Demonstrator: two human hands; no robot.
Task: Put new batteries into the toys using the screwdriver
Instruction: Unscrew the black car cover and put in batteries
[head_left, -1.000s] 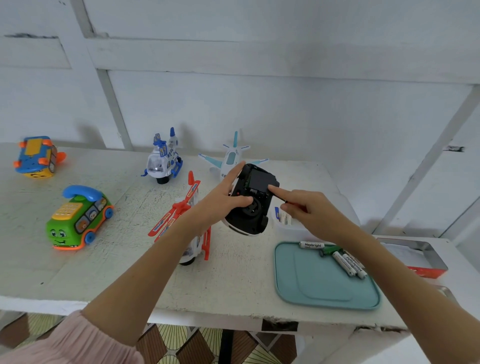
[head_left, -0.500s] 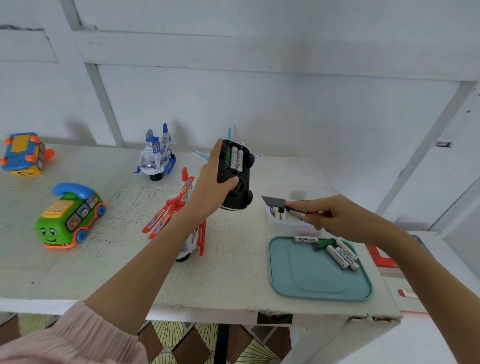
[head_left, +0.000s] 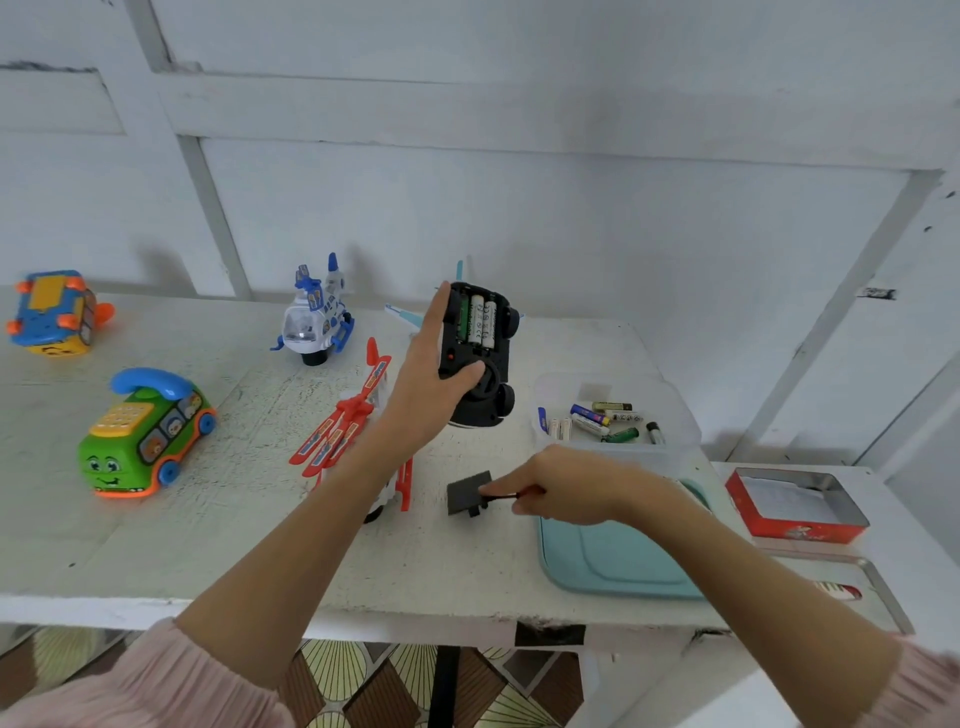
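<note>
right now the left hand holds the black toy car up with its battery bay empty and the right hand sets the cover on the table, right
Not quite. The battery bay is not empty: the head view shows batteries seated in the black toy car held up by the left hand. The rest stands: the right hand sets the cover on the table.
</note>
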